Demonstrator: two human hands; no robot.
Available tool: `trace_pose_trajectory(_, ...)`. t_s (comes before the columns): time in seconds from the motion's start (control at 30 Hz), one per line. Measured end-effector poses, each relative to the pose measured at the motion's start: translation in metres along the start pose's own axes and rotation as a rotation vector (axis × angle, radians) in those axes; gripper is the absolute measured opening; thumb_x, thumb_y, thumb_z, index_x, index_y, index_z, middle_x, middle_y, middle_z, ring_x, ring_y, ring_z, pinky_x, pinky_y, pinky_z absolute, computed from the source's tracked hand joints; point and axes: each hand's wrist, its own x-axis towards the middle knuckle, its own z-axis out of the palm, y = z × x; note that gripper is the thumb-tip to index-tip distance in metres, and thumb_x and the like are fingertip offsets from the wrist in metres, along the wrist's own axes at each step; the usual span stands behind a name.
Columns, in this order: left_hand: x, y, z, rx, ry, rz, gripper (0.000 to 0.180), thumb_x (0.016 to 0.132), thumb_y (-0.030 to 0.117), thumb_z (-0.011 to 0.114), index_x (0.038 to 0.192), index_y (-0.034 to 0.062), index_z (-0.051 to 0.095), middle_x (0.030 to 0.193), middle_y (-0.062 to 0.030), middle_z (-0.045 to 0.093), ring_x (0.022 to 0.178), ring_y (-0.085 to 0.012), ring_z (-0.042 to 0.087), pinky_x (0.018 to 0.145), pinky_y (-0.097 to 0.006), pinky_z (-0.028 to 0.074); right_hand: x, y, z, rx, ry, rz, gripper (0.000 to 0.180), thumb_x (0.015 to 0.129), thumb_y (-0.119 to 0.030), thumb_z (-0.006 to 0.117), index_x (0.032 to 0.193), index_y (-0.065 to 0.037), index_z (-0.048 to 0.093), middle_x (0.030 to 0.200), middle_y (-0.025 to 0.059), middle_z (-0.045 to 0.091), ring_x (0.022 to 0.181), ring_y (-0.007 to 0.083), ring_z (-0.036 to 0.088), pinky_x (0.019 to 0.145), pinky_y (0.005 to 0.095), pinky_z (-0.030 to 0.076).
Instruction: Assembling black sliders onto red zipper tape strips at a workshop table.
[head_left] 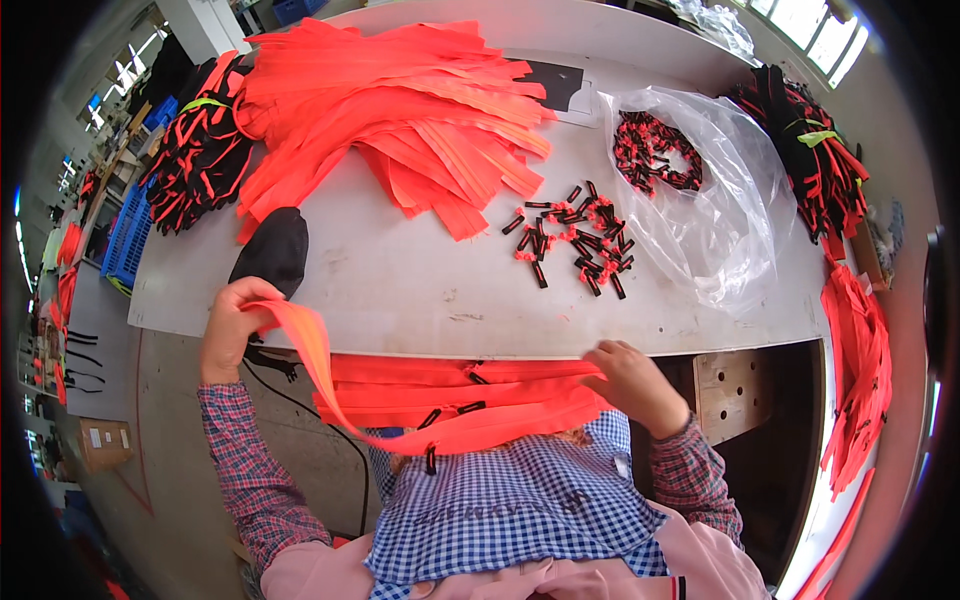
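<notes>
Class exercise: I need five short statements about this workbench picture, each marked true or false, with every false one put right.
1. The left hand holds an orange strip. True.
2. The clear bag lies to the right of the loose black-and-red pieces. True.
3. The right hand is inside the clear bag. False: the right hand is at the right end of the strips over the apron.
4. The apron is plain green. False: the apron is blue-and-white checked.
5. The big orange pile lies on the table. True.
</notes>
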Motion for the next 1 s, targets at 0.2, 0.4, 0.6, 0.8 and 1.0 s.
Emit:
trace_pose_trajectory(0.2, -0.021, 0.064, 0.129, 0.751, -0.376, 0.363, 0.017, 0.075, 0.007, 0.073, 0.091, 0.0021, 0.066, 0.080, -0.0163, 0.069, 0.073, -0.0302, 0.068, 0.068, -0.034, 0.053, 0.043, -0.108, 0.017, 0.513, 0.273, -0.382, 0.079, 0.080, -0.034, 0.080, 0.139, 0.005, 0.044, 0.127, 0.0247, 0.058, 0.114, 0.0405, 0.060, 0.095, 0.0447, 0.051)
trace_pose_trajectory(0.4, -0.019, 0.090, 0.153, 0.456, -0.520, 0.320, 0.017, 0.081, 0.007, 0.074, 0.096, 0.0007, 0.069, 0.085, -0.0114, 0.072, 0.076, -0.0207, 0.069, 0.068, -0.029, 0.053, 0.055, -0.125, 0.022, 0.879, 0.036, -0.261, 0.039, 0.094, -0.016, 0.065, 0.127, 0.002, 0.055, 0.088, 0.0133, 0.067, 0.077, 0.0230, 0.067, 0.070, 0.0359, 0.056)
trace_pose_trajectory(0.6, -0.027, 0.065, 0.175, 0.181, -0.375, 0.330, 0.021, 0.085, 0.003, 0.072, 0.105, -0.0008, 0.070, 0.089, -0.0083, 0.072, 0.080, -0.0121, 0.066, 0.071, -0.026, 0.053, 0.060, -0.115, 0.020, 1.185, 0.208, -0.192, 0.022, 0.099, -0.010, 0.060, 0.117, 0.003, 0.060, 0.078, 0.0036, 0.061, 0.072, 0.0053, 0.056, 0.065, 0.0234, 0.050)
trace_pose_trajectory(0.8, -0.031, 0.047, 0.186, 0.119, -0.295, 0.395, 0.019, 0.087, 0.003, 0.069, 0.106, -0.0021, 0.070, 0.094, -0.0117, 0.071, 0.083, -0.0174, 0.068, 0.072, -0.029, 0.054, 0.058, -0.108, 0.009, 1.099, 0.228, -0.163, 0.016, 0.100, -0.010, 0.059, 0.107, 0.004, 0.065, 0.085, 0.0017, 0.066, 0.078, 0.0038, 0.057, 0.069, 0.0227, 0.051)
trace_pose_trajectory(1.0, -0.042, 0.034, 0.200, 0.248, -0.144, 0.589, 0.020, 0.083, -0.001, 0.070, 0.103, 0.0000, 0.071, 0.086, -0.0101, 0.067, 0.075, -0.0206, 0.065, 0.066, -0.031, 0.053, 0.056, -0.106, 0.021, 1.389, 0.069, -0.097, 0.011, 0.102, -0.009, 0.056, 0.102, 0.000, 0.062, 0.092, -0.0003, 0.066, 0.085, 0.0049, 0.059, 0.079, 0.0221, 0.051)
